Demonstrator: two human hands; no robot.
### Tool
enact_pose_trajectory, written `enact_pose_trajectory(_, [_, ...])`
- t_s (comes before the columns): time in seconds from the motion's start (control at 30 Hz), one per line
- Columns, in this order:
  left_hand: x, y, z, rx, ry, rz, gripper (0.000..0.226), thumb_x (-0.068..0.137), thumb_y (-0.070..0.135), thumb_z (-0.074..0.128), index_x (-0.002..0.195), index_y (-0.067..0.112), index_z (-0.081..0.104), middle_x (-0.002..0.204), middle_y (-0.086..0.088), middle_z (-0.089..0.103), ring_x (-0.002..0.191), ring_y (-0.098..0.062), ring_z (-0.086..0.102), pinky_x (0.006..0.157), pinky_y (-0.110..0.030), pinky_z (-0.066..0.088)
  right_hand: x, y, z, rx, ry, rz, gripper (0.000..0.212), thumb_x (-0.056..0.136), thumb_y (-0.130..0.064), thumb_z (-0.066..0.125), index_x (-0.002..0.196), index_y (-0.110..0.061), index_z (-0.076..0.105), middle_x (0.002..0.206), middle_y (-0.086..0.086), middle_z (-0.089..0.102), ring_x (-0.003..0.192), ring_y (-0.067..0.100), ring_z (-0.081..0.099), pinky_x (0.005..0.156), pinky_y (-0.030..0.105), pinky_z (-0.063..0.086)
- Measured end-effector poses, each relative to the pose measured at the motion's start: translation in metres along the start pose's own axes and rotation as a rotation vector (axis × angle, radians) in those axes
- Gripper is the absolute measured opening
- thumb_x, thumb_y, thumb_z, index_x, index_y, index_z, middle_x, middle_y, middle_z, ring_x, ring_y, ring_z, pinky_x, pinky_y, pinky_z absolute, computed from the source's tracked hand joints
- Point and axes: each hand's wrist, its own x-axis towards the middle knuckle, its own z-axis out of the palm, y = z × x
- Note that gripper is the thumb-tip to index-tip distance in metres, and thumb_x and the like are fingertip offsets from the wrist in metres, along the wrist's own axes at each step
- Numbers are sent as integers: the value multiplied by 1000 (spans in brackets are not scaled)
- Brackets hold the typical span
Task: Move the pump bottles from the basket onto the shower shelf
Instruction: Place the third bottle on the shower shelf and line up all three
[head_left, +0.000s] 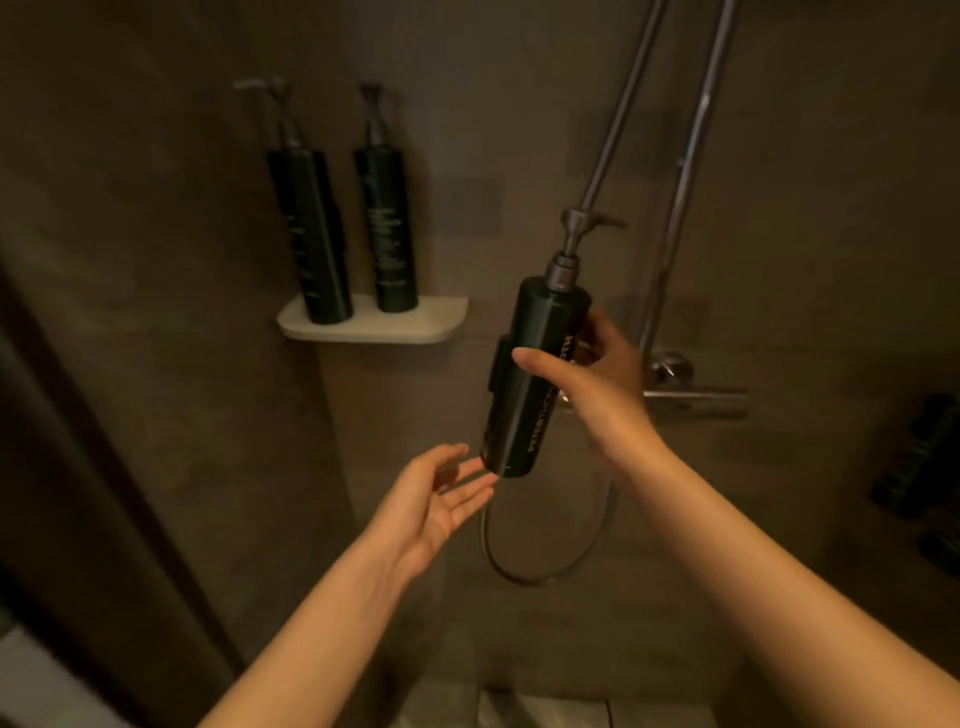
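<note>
A dark green pump bottle (524, 384) with a grey pump head hangs in the air, right of and below the shelf, slightly tilted. My right hand (592, 384) grips its middle, thumb across the front. My left hand (441, 499) is open, palm up, fingertips just under the bottle's base. Two more dark pump bottles (311, 234) (387, 228) stand side by side on the pale shower shelf (431, 325), filling its left and middle. The shelf's right end is bare. No basket is in view.
A chrome shower rail (618, 119) and riser pipe (691, 156) run up the wall on the right. The mixer valve (696, 395) sits behind my right hand, with a hose loop (550, 571) below. Dark objects (919, 457) lie at the right edge.
</note>
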Motion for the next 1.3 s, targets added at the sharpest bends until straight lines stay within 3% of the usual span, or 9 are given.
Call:
enact_pose_trajectory(0.13, [5,46,9,37,25,177,18,91,9,52,107,4,58,112,-23,63,99,-32,64,83,-36,52,46,-20,33,25,-83,-95,51,65,-25,83,109,-34,58,99,-21,65,86,-15,60,65,8,46])
enact_pose_trajectory(0.4, [56,115,26,352,87,562,41,84,14,65,124,18,53,109,-5,66,98,-17,66,84,-29,54,140,-49,80,70,-142,-220,57,66,-25,83,117,-26,58,104,-16,64,95,-3,59,74,19,47])
enact_pose_trajectory(0.53, [97,123,35,635,187,785,53,82,17,68,130,26,45,119,7,56,98,-1,57,71,-15,48,180,-44,89,119,-111,-224,54,65,-24,84,113,-27,60,102,-14,66,91,-2,63,75,22,51])
enact_pose_trajectory(0.7, [136,116,42,821,316,938,62,78,19,72,133,26,45,128,9,53,111,-3,51,79,-6,40,207,-17,95,125,-138,-185,50,64,-23,84,107,-32,59,101,-14,66,93,2,63,79,27,51])
enact_pose_trajectory(0.8, [147,113,49,909,425,1049,59,78,21,73,131,26,48,127,9,54,106,3,50,76,-2,40,217,-8,99,126,-176,-173,50,65,-25,83,107,-33,58,101,-14,65,93,3,62,81,29,51])
enact_pose_trajectory(0.9, [154,110,56,965,520,1124,59,76,25,75,129,25,49,123,9,56,102,5,51,81,-4,41,223,-3,104,121,-224,-209,47,64,-27,83,99,-42,56,98,-16,66,91,-1,63,78,25,52])
enact_pose_trajectory(1.0, [160,108,59,992,618,1172,63,74,27,75,130,26,48,124,8,57,107,0,54,89,-17,48,225,2,111,122,-263,-248,50,67,-28,82,107,-40,54,100,-18,65,91,-4,62,75,20,51])
enact_pose_trajectory(1.17, [164,105,61,1041,724,1222,65,75,30,74,133,24,44,126,5,56,110,-8,57,90,-26,51,226,13,115,95,-305,-277,66,70,-25,80,128,-29,49,114,-15,61,104,0,59,86,27,52])
enact_pose_trajectory(1.3, [166,104,61,1060,764,1228,66,76,30,74,134,20,44,128,3,55,114,-11,56,93,-33,52,219,28,113,46,-348,-272,71,70,-23,81,131,-30,46,120,-11,60,110,4,57,93,34,52])
